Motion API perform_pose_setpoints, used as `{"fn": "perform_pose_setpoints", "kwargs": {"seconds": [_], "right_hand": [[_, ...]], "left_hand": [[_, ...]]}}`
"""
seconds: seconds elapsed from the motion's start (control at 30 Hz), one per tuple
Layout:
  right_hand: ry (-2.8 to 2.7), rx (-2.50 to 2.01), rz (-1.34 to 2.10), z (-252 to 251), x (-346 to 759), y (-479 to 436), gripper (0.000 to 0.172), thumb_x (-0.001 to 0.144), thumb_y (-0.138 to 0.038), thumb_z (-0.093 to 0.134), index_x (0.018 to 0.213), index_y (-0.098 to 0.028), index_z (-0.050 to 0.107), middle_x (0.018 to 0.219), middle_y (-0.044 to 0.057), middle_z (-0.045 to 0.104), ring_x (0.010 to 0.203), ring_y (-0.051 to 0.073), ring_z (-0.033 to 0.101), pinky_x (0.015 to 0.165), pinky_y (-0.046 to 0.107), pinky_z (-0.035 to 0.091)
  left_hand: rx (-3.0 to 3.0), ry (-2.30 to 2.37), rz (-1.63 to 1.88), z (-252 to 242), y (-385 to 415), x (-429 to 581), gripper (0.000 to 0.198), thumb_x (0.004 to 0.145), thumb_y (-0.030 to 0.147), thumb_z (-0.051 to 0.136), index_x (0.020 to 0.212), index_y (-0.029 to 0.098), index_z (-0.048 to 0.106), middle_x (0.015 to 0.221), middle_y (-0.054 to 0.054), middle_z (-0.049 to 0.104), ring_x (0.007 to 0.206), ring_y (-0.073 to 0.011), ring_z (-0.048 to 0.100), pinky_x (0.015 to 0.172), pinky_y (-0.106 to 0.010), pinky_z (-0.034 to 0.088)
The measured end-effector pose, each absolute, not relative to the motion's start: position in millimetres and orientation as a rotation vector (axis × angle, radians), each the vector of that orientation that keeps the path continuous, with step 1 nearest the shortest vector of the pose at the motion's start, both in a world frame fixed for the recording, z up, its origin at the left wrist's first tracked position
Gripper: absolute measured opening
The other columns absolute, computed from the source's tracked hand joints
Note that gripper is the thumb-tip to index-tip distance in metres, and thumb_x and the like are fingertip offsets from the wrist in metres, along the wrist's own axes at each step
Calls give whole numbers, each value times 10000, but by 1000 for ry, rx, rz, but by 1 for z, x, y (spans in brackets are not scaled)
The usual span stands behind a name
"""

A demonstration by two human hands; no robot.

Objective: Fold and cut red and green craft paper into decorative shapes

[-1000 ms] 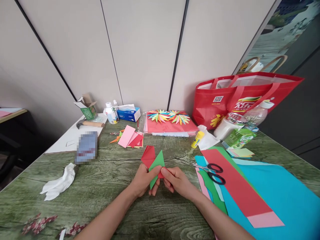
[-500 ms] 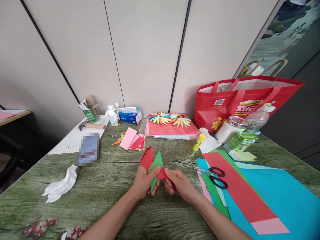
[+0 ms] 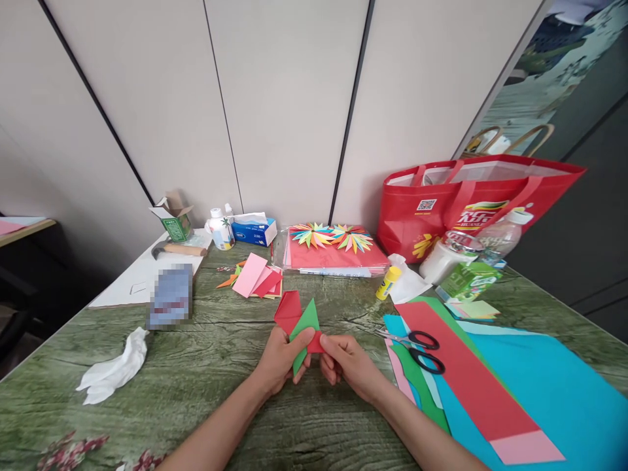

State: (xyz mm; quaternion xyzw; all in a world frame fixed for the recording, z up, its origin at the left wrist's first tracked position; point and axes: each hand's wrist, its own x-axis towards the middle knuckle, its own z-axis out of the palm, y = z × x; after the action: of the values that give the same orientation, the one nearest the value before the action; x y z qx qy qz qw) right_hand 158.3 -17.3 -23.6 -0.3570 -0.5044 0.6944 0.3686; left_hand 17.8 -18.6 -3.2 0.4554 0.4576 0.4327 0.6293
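Note:
Folded red paper (image 3: 289, 310) and a folded green paper piece (image 3: 307, 320) cross each other above the middle of the table. My left hand (image 3: 280, 356) is closed on them, its thumb pressing on the green piece. Toward the right sticks out a red end of the paper, and my right hand (image 3: 343, 360) pinches its edge between thumb and fingers. How the pieces join under my left thumb is hidden. Just beyond my hands lies a small pile of pink and red paper slips (image 3: 251, 276).
On the right, black-handled scissors (image 3: 422, 351) rest on coloured paper sheets (image 3: 527, 366). A yellow glue stick (image 3: 388, 282) stands near a red bag (image 3: 407, 212). Behind are paper pinwheel shapes (image 3: 350, 239) and a tissue box (image 3: 254, 231). Leftward lie a hammer (image 3: 184, 249) and crumpled tissue (image 3: 115, 367).
The view has shifted slightly. My right fingers have moved a little left and up along the red paper end; my left hand keeps the same grip.

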Motion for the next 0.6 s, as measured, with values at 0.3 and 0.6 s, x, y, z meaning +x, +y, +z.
{"fn": "perform_pose_setpoints", "kwargs": {"seconds": [0.3, 0.6], "right_hand": [[-1349, -1102, 1496, -23, 163, -11, 490, 718, -596, 511, 448, -194, 439, 367, -39, 462, 331, 79, 351, 384, 218, 266], [-1261, -1109, 1352, -22, 164, -7, 384, 707, -507, 593, 536, -169, 534, 489, -23, 522, 421, 93, 433, 424, 221, 334]], "left_hand": [[1046, 934, 975, -8, -15, 20, 320, 730, 435, 581, 656, 127, 534, 497, 13, 547, 344, -85, 493, 303, -167, 334], [1031, 841, 1040, -6, -14, 17, 231, 743, 329, 610, 789, 103, 599, 611, -43, 610, 528, -128, 559, 377, -183, 424]]}}
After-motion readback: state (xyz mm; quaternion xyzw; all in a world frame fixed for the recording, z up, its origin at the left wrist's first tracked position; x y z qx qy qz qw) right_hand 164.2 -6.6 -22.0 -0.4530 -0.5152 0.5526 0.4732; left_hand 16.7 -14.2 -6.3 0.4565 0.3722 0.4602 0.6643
